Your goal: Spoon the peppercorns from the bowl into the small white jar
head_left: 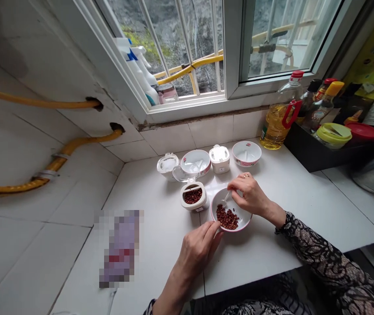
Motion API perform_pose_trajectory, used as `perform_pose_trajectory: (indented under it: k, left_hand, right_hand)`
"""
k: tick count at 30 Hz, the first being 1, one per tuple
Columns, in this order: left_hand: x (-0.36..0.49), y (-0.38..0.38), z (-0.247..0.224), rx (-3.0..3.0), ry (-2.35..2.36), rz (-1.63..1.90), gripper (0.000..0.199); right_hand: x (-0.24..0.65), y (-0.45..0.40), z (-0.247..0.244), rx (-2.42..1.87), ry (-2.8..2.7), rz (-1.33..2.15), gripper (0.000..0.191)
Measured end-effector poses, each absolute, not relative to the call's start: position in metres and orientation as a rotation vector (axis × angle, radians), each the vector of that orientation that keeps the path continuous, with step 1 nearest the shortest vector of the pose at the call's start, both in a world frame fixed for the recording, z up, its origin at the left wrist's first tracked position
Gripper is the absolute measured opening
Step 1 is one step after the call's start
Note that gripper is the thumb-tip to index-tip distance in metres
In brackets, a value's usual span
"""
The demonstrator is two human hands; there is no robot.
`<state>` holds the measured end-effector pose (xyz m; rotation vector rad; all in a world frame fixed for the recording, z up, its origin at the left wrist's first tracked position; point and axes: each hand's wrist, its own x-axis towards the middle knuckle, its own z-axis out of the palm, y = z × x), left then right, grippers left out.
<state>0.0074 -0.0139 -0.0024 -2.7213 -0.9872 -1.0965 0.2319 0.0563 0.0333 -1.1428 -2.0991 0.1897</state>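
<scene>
A white bowl [218, 195] with a pink rim holds reddish-brown grains [228, 217] that look like Sichuan peppercorns. My left hand [198, 247] grips the bowl's rim at the near left, its fingers together. Over the far right side of the bowl, my right hand [247, 192] is closed on a small white spoon [225, 200], whose tip reaches down beside the peppercorns. Just left of the bowl stands a spice jar [194, 208], its lid up and more of the same peppercorns inside.
Behind are a second spice jar [168, 166], a flowered bowl [196, 162], another white jar [219, 159] and another bowl [246, 153]. An oil bottle [277, 122] stands by a black condiment box [308, 151]. A blurred purple packet [121, 247] lies left.
</scene>
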Motion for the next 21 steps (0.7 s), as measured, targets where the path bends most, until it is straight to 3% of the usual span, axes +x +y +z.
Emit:
perform_pose_trajectory:
  k: [13, 21]
  left_hand:
    - [0.0071, -0.0134, -0.0027, -2.754, -0.984, -1.098, 0.016]
    - [0.0076, -0.013, -0.0011, -2.752, -0.965, -1.107, 0.016]
  right_hand:
    - [0.2257, 0.055, 0.027, -1.107, -1.934, 0.383, 0.02]
    - [0.2278, 0.0545, 0.0314, -1.087, -1.889, 0.313, 0.02]
